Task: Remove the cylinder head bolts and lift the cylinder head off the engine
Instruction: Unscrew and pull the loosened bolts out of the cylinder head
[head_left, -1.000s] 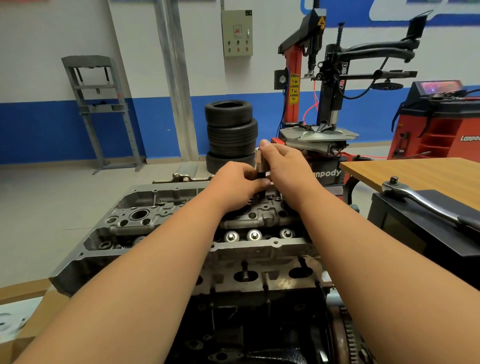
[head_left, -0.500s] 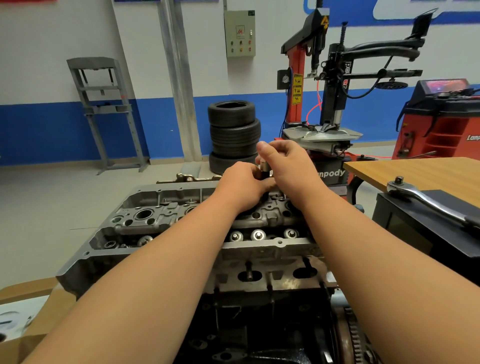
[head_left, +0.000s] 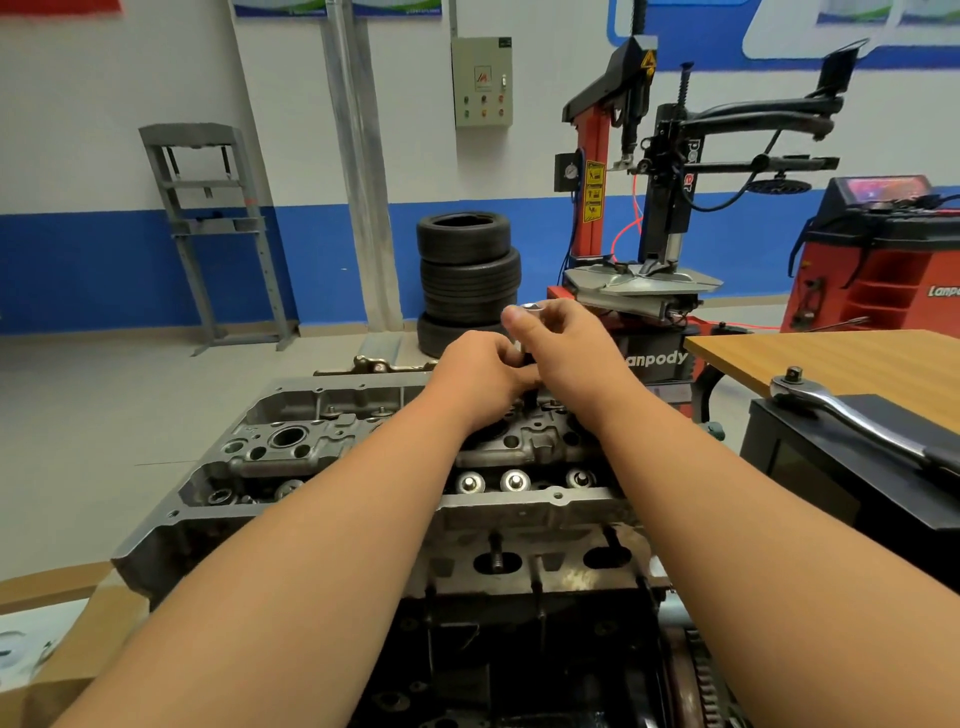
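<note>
Here both hands meet in the middle of the frame, over the far side of the engine top (head_left: 322, 441). The right hand (head_left: 566, 343) pinches the shiny top of an upright metal tool (head_left: 532, 308). The left hand (head_left: 483, 374) curls round its lower part. A wrench (head_left: 852, 415) lies at the right.

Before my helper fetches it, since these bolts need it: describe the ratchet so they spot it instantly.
Right of the engine stands a black cabinet beside the wooden table. The ratchet lies across its top, square drive up, the only shiny chrome tool there.
</note>
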